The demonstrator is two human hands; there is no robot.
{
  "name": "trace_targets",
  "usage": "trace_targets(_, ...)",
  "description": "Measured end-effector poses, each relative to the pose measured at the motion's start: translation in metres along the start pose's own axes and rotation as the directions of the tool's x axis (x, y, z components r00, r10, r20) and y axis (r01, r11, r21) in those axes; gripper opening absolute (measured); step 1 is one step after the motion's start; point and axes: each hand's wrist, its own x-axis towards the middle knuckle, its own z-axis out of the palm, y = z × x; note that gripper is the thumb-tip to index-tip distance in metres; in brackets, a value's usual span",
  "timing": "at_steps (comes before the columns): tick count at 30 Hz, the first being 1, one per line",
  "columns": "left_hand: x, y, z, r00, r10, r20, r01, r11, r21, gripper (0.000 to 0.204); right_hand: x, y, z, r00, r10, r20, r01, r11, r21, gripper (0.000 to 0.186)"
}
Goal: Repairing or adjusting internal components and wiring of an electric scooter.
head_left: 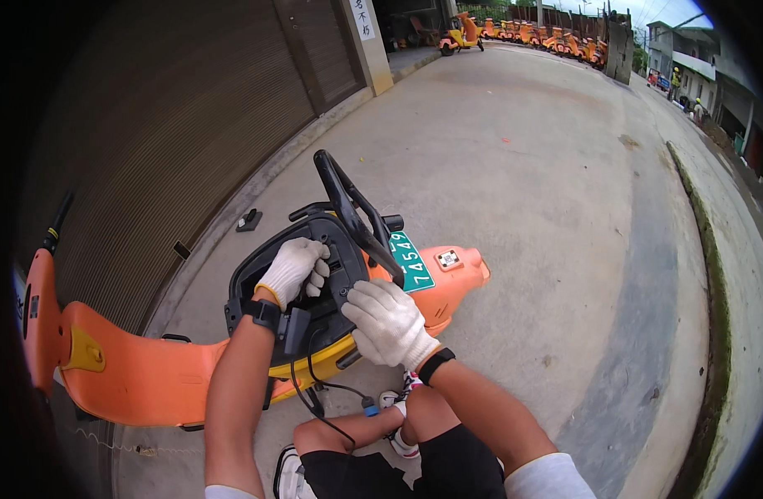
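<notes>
An orange and yellow scooter (140, 366) stands before me, its black compartment (269, 258) uncovered. My left hand (297, 268), in a white knit glove, is over the compartment with its fingers curled at the inner edge. Whatever its fingertips hold, if anything, is too small to make out. Beside it, my right hand (387, 323), gloved alike, bends its fingers at the compartment's rear rim, below the black looped rail (352, 204). Its fingertips are partly hidden, so any small thing in them does not show. A black cable with a blue connector (370, 407) hangs below my wrists.
A green plate (411, 262) sits on the scooter's tail. A small black object (249, 220) lies on the concrete near the brown roller shutter (207, 108). Several orange scooters (548, 37) line the far end. A low kerb (706, 274) runs along the right.
</notes>
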Motion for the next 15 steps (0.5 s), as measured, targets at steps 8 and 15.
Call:
trace_targets(8,0.007,-0.003,0.008,0.987,-0.130,0.096,0.142,0.981,-0.135,0.024,-0.003,0.001,0.003,0.999,0.026,-0.019,-0.026,1.000,0.012,0.039)
trace_targets(15,0.015,-0.015,0.000,0.973,-0.152,0.175,0.192,0.951,-0.241,0.029,-0.005,0.000,0.004,0.999,0.038,-0.014,-0.038,0.999,0.031,0.039)
